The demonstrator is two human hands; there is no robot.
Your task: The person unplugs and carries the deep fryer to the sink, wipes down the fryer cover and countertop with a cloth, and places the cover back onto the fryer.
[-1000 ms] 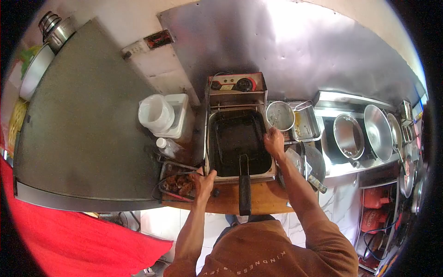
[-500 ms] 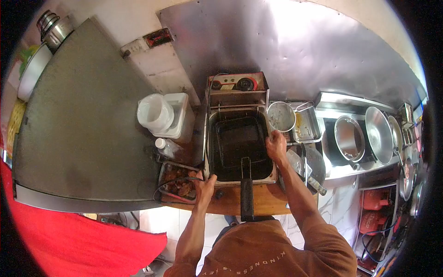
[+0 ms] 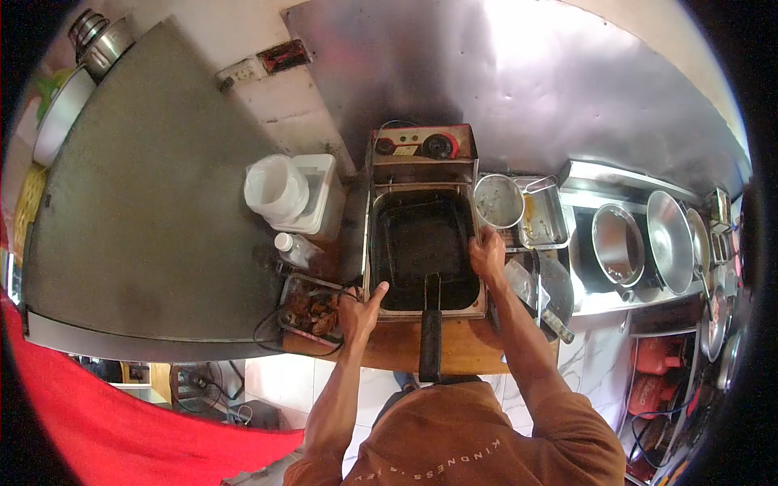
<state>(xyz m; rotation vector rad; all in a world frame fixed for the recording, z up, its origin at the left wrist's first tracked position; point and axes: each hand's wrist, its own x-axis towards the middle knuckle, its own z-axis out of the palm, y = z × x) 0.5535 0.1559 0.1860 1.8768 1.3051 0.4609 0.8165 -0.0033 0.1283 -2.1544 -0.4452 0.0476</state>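
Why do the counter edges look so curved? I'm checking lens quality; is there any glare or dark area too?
Head view: fisheye distortion bows the grey counter and blacks out the corners; strong glare washes out the steel backsplash at upper right; the fryer basin is dark, its contents hard to read; the left hand and right hand at its rim look sharp.

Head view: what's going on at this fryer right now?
A person in a brown shirt stands at a steel countertop deep fryer. The left hand rests on its near left corner, beside a metal tray of browned fried pieces. The right hand grips its right rim. A black wire basket sits inside, its black handle pointing toward the person.
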